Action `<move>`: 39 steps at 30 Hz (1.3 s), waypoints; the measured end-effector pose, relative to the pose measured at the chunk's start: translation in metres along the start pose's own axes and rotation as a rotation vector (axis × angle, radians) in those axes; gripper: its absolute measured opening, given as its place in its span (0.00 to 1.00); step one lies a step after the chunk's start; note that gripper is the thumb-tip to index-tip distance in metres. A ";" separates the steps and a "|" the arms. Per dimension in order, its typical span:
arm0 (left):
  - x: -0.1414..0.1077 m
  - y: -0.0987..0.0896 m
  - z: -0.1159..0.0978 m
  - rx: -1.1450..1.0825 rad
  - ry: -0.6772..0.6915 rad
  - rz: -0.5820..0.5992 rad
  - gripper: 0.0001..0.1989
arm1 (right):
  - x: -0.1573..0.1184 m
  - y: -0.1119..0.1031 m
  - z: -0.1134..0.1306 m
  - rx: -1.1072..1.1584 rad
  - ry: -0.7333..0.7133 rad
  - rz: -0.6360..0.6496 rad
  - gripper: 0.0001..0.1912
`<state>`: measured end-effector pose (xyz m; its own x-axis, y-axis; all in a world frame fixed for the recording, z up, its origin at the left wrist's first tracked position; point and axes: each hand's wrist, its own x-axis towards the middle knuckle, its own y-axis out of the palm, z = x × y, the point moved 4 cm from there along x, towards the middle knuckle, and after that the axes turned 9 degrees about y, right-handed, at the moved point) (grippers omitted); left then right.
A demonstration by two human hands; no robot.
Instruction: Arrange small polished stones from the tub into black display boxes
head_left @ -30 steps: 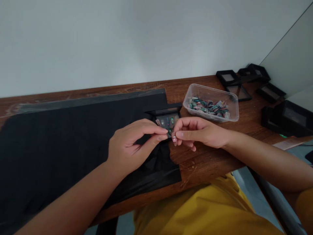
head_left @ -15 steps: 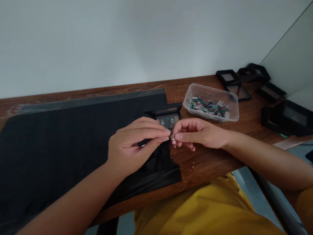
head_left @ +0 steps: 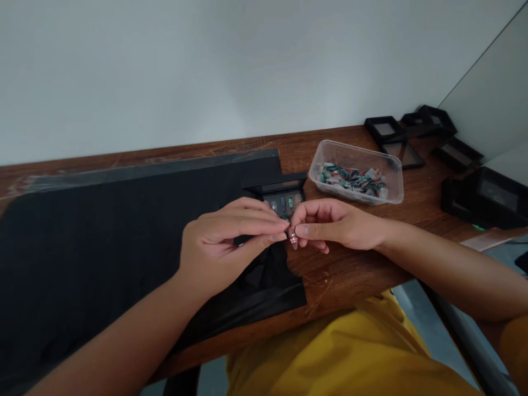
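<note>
Between the thumb and fingers of my right hand (head_left: 336, 225) is a pink, sparkly press-on nail (head_left: 293, 238), its tip pointing down. My left hand (head_left: 233, 237) comes in from the other side, thumb and fingertips pinched together close to the nail's edge. Whether the left fingertips hold anything is too small to tell. Just behind both hands, a small black case (head_left: 272, 180) stands with its windowed lid raised. Several coloured press-on nails (head_left: 290, 203) lie in rows inside, and my hands cover the case's near part.
A clear plastic tub (head_left: 355, 148) of loose press-on nails stands behind my right hand. More black cases (head_left: 457, 154) lie at the right by the wall. A black mat (head_left: 103, 247) covers the left of the wooden table (head_left: 342, 278).
My left hand has shifted very slightly, its fingertips a touch nearer the pink nail. My right hand keeps the same hold on it.
</note>
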<state>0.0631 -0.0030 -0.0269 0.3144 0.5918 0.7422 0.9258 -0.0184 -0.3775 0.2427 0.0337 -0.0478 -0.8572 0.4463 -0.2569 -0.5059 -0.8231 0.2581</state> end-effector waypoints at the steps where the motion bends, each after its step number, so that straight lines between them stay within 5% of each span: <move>1: 0.000 0.000 0.000 -0.006 -0.014 -0.012 0.08 | 0.000 0.000 0.000 -0.003 0.001 -0.002 0.17; 7: -0.004 0.003 0.003 -0.075 -0.115 -0.034 0.02 | 0.000 0.001 0.001 -0.035 -0.017 -0.026 0.17; 15: -0.004 0.006 0.004 -0.175 -0.173 -0.015 0.03 | -0.001 0.004 0.005 -0.079 -0.148 -0.041 0.11; 39: -0.008 0.007 0.011 -0.255 -0.305 0.060 0.09 | -0.003 0.004 0.004 -0.158 -0.208 -0.007 0.05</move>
<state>0.0652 0.0011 -0.0415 0.3282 0.7953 0.5098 0.9422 -0.2371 -0.2367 0.2428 0.0304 -0.0419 -0.8634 0.5013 -0.0571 -0.5045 -0.8571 0.1044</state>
